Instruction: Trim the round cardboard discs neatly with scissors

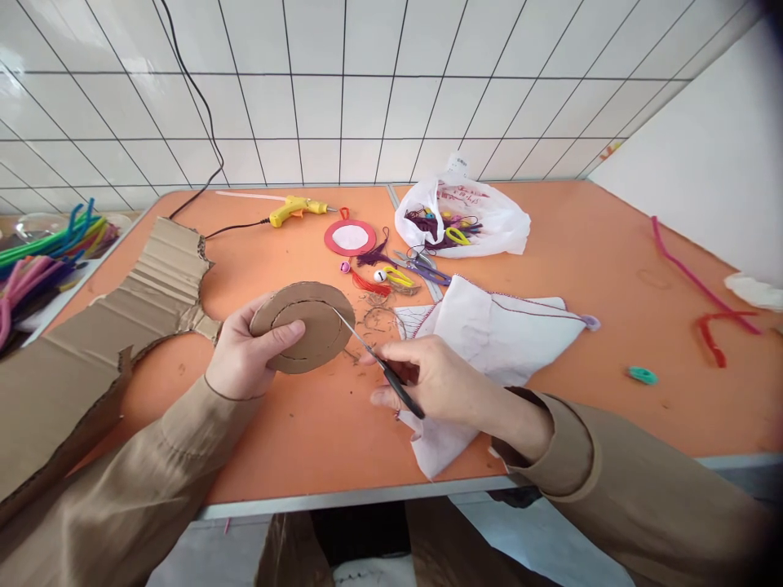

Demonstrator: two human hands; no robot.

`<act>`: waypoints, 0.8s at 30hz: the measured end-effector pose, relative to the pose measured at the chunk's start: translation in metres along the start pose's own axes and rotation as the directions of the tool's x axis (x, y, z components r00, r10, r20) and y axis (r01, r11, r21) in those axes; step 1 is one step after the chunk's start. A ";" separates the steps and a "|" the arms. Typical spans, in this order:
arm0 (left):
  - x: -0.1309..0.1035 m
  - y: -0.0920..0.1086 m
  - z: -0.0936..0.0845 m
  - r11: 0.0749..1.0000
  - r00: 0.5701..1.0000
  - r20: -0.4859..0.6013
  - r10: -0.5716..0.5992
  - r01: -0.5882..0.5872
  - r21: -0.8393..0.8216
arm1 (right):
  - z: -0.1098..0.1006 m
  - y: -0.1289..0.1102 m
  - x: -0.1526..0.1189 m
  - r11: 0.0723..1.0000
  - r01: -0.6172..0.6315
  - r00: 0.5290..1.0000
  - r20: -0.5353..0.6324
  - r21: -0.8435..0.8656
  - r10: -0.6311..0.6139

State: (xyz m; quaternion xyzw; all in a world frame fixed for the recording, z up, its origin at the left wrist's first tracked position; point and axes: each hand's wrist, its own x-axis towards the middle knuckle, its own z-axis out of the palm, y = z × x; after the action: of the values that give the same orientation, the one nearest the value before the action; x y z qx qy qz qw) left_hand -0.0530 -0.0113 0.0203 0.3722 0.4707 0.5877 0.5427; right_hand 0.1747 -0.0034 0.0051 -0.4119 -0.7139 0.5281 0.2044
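The biggest thing is the bright orange desk with a grey edge (294, 456). On its left lies a big, bent sheet of brown cardboard with ragged edges (61, 391). A folded white cloth with dark stitches (519, 326) lies behind and under the right hand (440, 379). Further back sits a thin white plastic bag (505, 224) with colourful bits inside.

The left hand (241, 350) grips a flat, round, brown cardboard disc (321, 338), with its thumb pressed on top. The disc is held up over the middle of the desk, near the front. The right hand is closed around a black-handled tool with a thin metal blade (383, 363). It looks like scissors, but the fingers hide some of it.

Behind the disc are a yellow glue gun (294, 209), a pink round piece with a white middle (348, 238) and a tiny shiny pink bell (345, 267).

The thinnest thing is the dark curved line on the disc, and the blade tip meets it. To cut well, I think small, slow snips are best. Turn the disc a little each time, so the blade can follow the curve. Keep the left thumb away from the sharp tip.
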 end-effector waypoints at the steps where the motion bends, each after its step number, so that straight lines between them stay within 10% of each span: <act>1: 0.000 -0.001 0.000 1.000 1.000 -0.002 0.001 -0.001 0.001 | 0.000 0.000 0.000 1.000 -0.002 1.000 0.006 -0.011 0.002; 9: 0.000 -0.005 -0.001 0.981 0.991 -0.040 0.128 -0.120 0.152 | -0.001 0.001 0.001 0.999 -0.028 0.998 0.062 0.023 0.026; 15: 0.010 -0.002 -0.007 0.996 0.989 -0.143 0.043 -0.053 -0.069 | 0.001 0.004 -0.002 0.998 -0.016 1.000 0.011 -0.065 0.017; 24: 0.007 -0.002 -0.007 0.997 0.996 -0.079 0.043 -0.048 -0.059 | -0.001 -0.002 -0.004 0.963 -0.112 0.993 0.052 0.247 0.103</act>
State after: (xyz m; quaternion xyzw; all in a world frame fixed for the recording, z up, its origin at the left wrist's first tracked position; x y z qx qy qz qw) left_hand -0.0601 -0.0052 0.0155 0.3430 0.4645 0.6280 0.5217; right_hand 0.1766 -0.0064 0.0078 -0.4108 -0.6223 0.6318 0.2117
